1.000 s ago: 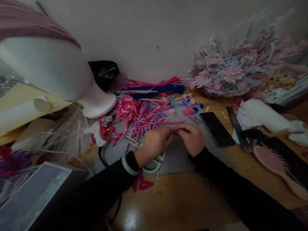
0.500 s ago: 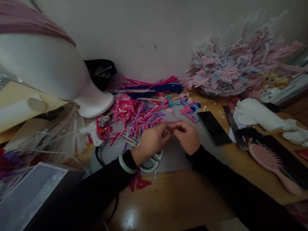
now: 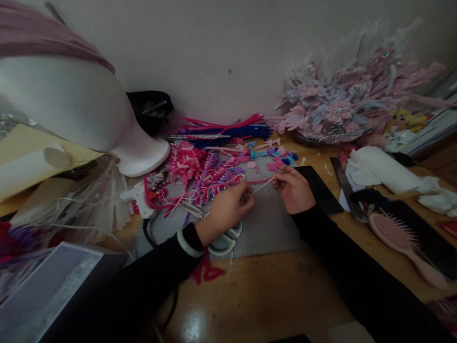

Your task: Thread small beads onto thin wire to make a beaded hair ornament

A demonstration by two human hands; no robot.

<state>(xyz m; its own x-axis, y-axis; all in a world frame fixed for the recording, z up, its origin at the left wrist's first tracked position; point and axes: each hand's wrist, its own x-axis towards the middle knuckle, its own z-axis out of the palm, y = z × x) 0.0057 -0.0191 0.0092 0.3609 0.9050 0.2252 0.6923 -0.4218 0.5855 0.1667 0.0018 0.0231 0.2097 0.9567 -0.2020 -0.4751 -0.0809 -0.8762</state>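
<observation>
A thin white thread (image 3: 263,185) runs taut between my hands, rising a little to the right. My left hand (image 3: 228,208) pinches its left end, with a bangle at the wrist. The other end is between the closed fingertips of my right hand (image 3: 295,191), beside a dark phone (image 3: 323,190). Scissors (image 3: 222,244) with pale handles lie partly hidden under my left hand. Just beyond the hands is a heap of pink pipe-cleaner pieces (image 3: 185,164) with small beads. A white glue gun (image 3: 138,197) rests left of the scissors.
A white mannequin head (image 3: 82,109) stands at the left, near clear glue sticks (image 3: 103,190) and a box (image 3: 53,281). A pink flower headpiece (image 3: 339,112) sits at the back right. A metal ruler (image 3: 348,190) and a pink hairbrush (image 3: 392,233) lie at the right.
My right hand has moved to the right, away from my left hand, and the thread now shows stretched between them. My left hand has stayed nearly in place.
</observation>
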